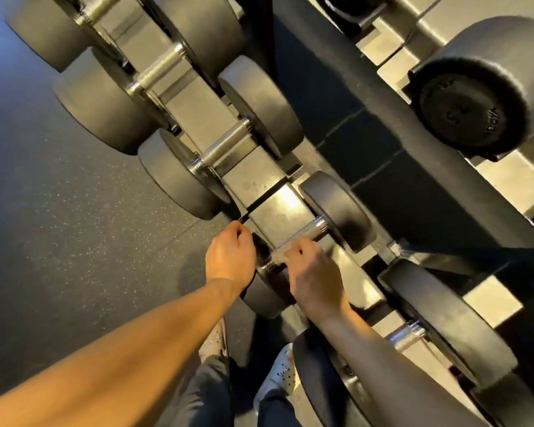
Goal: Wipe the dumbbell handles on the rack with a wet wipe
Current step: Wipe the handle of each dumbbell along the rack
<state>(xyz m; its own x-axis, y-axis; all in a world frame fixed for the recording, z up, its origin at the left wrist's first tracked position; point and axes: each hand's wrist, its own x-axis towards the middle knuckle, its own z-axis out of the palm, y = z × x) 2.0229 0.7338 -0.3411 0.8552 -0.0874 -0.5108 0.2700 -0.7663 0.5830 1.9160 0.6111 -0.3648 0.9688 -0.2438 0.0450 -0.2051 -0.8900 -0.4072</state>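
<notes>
On the lower row of the rack [272,204], seen from the head camera, we find our right hand [315,278] pinching a crumpled wet wipe [282,252] against the near part of a dumbbell [336,211] handle [305,234]. Our left hand [228,257] sits just beside the near end of that dumbbell with its fingers curled downward.

We judge the wipe to be soft, limp and damp, so it should wrap around the bar if we fold it over and close the fingers on it. The handle is stiff metal with a rough, cross-hatched grip that will likely drag on the wipe and could snag or tear it. The dumbbell looks heavy and should stay put in its cradle, so we need only hold the wipe, not lift the weight.

The near head of the dumbbell is mostly hidden under our wrists. We cannot tell whether the left hand grips it or only rests there, since its fingertips are out of sight. Other handles [225,143] lie farther along, and one [404,335] closer to us is partly hidden by the right forearm. Motion blur softens the wipe's outline.
</notes>
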